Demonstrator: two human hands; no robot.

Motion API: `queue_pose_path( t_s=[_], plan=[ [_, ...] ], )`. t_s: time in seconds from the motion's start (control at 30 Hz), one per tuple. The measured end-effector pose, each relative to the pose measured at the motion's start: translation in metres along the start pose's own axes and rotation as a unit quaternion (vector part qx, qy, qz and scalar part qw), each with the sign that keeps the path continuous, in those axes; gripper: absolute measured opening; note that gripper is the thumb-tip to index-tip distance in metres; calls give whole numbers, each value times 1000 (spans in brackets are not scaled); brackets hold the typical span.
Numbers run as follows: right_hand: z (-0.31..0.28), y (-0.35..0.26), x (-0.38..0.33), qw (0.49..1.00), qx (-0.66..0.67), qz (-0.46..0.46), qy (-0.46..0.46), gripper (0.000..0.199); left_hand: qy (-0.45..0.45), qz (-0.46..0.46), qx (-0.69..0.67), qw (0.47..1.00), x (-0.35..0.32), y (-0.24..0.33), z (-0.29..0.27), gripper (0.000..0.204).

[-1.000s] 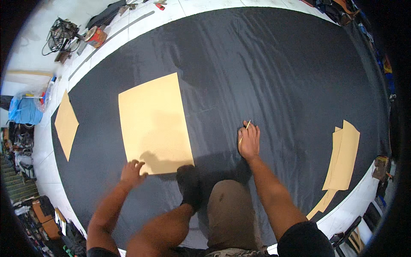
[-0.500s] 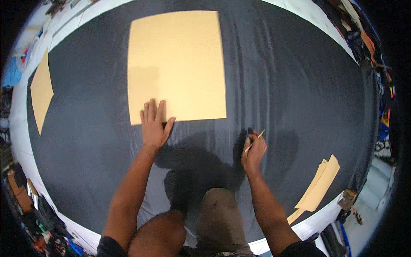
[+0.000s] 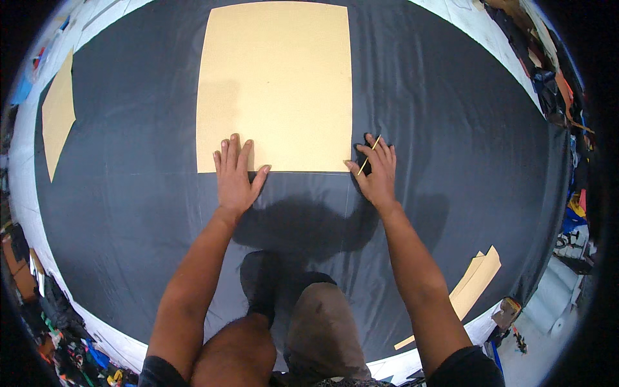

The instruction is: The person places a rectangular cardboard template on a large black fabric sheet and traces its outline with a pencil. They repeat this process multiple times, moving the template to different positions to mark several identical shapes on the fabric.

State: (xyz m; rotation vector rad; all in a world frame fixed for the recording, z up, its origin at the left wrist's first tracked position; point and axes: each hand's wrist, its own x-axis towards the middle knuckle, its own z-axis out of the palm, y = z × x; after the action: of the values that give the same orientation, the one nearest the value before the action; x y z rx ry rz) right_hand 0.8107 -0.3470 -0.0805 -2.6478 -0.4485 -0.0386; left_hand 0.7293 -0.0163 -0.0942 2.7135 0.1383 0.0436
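A large tan cardboard sheet [image 3: 277, 84] lies flat on the black fabric [image 3: 142, 226]. My left hand [image 3: 234, 174] is open, its fingers spread over the sheet's near edge toward the left corner. At the near right corner, my right hand [image 3: 378, 171] touches the sheet with its thumb. Tucked among the right hand's fingers is a thin yellow stick [image 3: 369, 155], pencil-like; its exact kind is not plain. Faint pale lines run on the fabric along the sheet's near edge and down from its corners.
An angular tan cardboard piece [image 3: 58, 119] lies at the far left. Several narrow cardboard pieces [image 3: 477, 280] are stacked at the lower right, partly behind my right forearm. A white border [image 3: 48, 251] rings the fabric, with clutter beyond it. My knees are on the fabric.
My right hand has moved up to the sheet's near right corner, keeping the yellow stick. The sheet has been straightened so its near edge meets the faint line. My left hand stays on it.
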Motion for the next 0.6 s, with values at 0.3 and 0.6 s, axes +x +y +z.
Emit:
queue_pose_path(
  t_s=[0.3, 0.6],
  plan=[
    [3, 7, -2, 999, 38, 5, 4, 49, -10, 5, -4, 1000, 1, 0, -6, 72],
    [0, 8, -3, 998, 59, 2, -7, 50, -21, 3, 7, 1000, 3, -1, -6, 73]
  ],
)
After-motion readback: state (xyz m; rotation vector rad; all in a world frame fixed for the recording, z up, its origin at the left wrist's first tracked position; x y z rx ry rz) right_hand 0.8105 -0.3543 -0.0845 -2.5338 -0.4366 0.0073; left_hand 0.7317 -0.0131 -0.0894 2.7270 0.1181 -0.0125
